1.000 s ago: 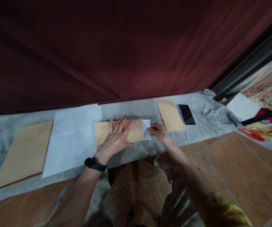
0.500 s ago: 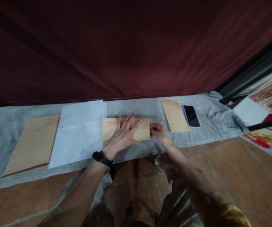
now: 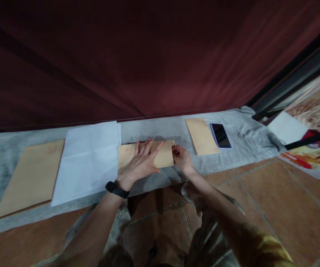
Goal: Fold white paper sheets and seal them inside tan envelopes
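A brown paper envelope (image 3: pixel 166 152) with small red print lies lengthwise on the grey cloth. My left hand (image 3: pixel 141 162) rests flat across its middle, fingers spread, pressing it down. At the envelope's right end, my right hand (image 3: pixel 182 158) is closed, with thumb and fingertips pinched at the edge; the exact spot under the fingers is partly hidden. White paper sheets (image 3: pixel 87 161) lie just left of the envelope. To the right, beyond my right hand, sits a stack of small brown envelopes (image 3: pixel 203 137).
Large brown envelopes (image 3: pixel 30 174) lie at the far left of the grey cloth (image 3: pixel 154 128). A phone (image 3: pixel 220 136) is beside the small envelopes. Behind hangs a dark red curtain (image 3: pixel 149 74). A dark frame (image 3: pixel 296 70) and printed sheets (image 3: pixel 316 157) stand at right, above the tiled floor (image 3: pixel 282 200).
The view has shifted slightly. My right hand has turned a little at the envelope's right end, its fingers still pinched there. My left hand stays flat on the envelope.
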`<move>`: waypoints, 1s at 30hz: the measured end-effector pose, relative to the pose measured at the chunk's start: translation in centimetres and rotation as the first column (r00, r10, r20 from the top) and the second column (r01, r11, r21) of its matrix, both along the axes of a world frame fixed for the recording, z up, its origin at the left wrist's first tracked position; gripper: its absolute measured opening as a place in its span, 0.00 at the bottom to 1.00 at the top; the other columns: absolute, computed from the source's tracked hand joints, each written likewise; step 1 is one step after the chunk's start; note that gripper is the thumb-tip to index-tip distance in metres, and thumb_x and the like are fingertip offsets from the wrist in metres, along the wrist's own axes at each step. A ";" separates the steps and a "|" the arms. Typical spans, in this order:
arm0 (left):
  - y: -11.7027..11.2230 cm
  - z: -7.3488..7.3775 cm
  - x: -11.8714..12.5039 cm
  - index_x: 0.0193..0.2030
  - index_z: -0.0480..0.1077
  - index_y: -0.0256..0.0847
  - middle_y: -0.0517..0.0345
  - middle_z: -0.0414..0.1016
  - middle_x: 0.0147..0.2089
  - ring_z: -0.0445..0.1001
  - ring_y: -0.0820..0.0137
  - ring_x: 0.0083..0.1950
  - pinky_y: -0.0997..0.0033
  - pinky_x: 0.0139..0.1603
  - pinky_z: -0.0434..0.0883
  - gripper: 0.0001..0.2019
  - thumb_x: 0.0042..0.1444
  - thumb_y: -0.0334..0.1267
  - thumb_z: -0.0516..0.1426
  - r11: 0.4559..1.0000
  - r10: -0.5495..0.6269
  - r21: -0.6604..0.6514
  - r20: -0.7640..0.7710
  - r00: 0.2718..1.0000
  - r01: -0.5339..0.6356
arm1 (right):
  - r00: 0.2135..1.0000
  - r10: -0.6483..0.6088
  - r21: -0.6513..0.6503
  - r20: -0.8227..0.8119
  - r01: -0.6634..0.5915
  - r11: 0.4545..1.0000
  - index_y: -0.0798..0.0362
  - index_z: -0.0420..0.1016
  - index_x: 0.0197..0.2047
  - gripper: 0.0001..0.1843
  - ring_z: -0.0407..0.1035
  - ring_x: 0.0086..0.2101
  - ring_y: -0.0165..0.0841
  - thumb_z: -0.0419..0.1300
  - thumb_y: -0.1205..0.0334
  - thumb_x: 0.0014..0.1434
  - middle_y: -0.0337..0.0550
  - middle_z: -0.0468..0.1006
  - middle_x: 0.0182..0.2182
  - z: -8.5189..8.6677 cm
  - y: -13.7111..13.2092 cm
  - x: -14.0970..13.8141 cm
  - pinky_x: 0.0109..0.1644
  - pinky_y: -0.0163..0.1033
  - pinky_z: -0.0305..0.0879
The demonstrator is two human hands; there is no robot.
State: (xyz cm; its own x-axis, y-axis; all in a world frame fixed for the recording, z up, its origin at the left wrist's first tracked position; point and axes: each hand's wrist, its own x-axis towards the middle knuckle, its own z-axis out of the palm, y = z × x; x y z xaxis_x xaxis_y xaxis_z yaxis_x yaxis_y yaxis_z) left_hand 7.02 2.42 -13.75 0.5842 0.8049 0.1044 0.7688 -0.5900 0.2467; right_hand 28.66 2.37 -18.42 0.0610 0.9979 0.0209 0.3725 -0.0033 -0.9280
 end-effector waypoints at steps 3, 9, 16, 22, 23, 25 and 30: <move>0.1 0.2 0.0 0.78 0.36 0.49 0.37 0.46 0.77 0.44 0.45 0.78 0.33 0.74 0.37 0.59 0.48 0.50 0.69 0.999 0.002 -0.032 -0.001 1.000 -0.002 | 1.000 0.006 0.016 -0.020 -0.006 1.000 0.48 0.70 0.36 0.05 0.73 0.34 0.34 0.56 0.65 0.55 0.38 0.78 0.32 0.0 -0.1 -0.1 0.41 0.37 0.67; 0.3 -0.2 -0.2 0.78 0.34 0.48 0.36 0.47 0.77 0.43 0.44 0.78 0.32 0.73 0.38 0.61 0.47 0.51 0.69 0.999 -0.006 -0.033 -0.010 1.000 0.006 | 0.984 -0.102 -0.024 -0.146 0.099 0.995 0.46 0.65 0.45 0.16 0.72 0.34 0.34 0.59 0.66 0.52 0.37 0.75 0.33 -0.6 -0.1 -0.7 0.39 0.37 0.67; 0.6 -0.2 -0.4 0.78 0.32 0.48 0.36 0.50 0.75 0.46 0.45 0.77 0.33 0.73 0.40 0.62 0.47 0.51 0.69 0.998 -0.007 -0.061 0.031 1.000 0.009 | 0.925 -0.149 -0.246 -0.349 0.062 0.967 0.49 0.71 0.44 0.15 0.67 0.27 0.29 0.62 0.63 0.51 0.31 0.72 0.25 -0.4 0.3 -1.3 0.31 0.32 0.65; 0.7 -0.3 -0.5 0.78 0.34 0.47 0.35 0.49 0.76 0.46 0.45 0.78 0.32 0.73 0.39 0.61 0.47 0.50 0.69 0.999 -0.018 -0.031 -0.004 1.000 0.018 | 0.906 0.050 -0.283 -0.421 -0.183 0.942 0.51 0.72 0.31 0.05 0.68 0.27 0.28 0.62 0.64 0.48 0.32 0.74 0.24 0.4 -0.1 -0.4 0.31 0.31 0.63; 0.7 -0.3 -0.6 0.78 0.34 0.47 0.34 0.49 0.76 0.46 0.44 0.78 0.32 0.73 0.39 0.61 0.47 0.50 0.69 0.999 -0.020 -0.028 -0.004 1.000 0.020 | 0.907 0.047 -0.283 -0.419 -0.180 0.942 0.51 0.71 0.30 0.05 0.67 0.26 0.28 0.62 0.65 0.47 0.31 0.74 0.23 0.4 -0.2 -0.4 0.30 0.31 0.62; 0.7 -0.3 -0.6 0.78 0.34 0.47 0.34 0.48 0.76 0.46 0.43 0.77 0.32 0.73 0.40 0.61 0.47 0.50 0.69 0.999 -0.020 -0.026 -0.003 1.000 0.020 | 0.907 0.030 -0.286 -0.421 -0.164 0.944 0.51 0.71 0.28 0.04 0.66 0.25 0.27 0.62 0.67 0.46 0.31 0.73 0.22 0.4 -0.2 -0.4 0.30 0.30 0.61; 0.7 -0.2 -0.5 0.78 0.35 0.47 0.34 0.48 0.77 0.46 0.43 0.77 0.31 0.73 0.40 0.61 0.47 0.50 0.69 0.999 -0.017 -0.042 -0.012 1.000 0.017 | 0.894 0.009 -0.288 -0.449 -0.154 0.945 0.52 0.73 0.29 0.05 0.67 0.26 0.28 0.60 0.69 0.45 0.32 0.75 0.22 0.8 -0.2 -0.7 0.31 0.31 0.62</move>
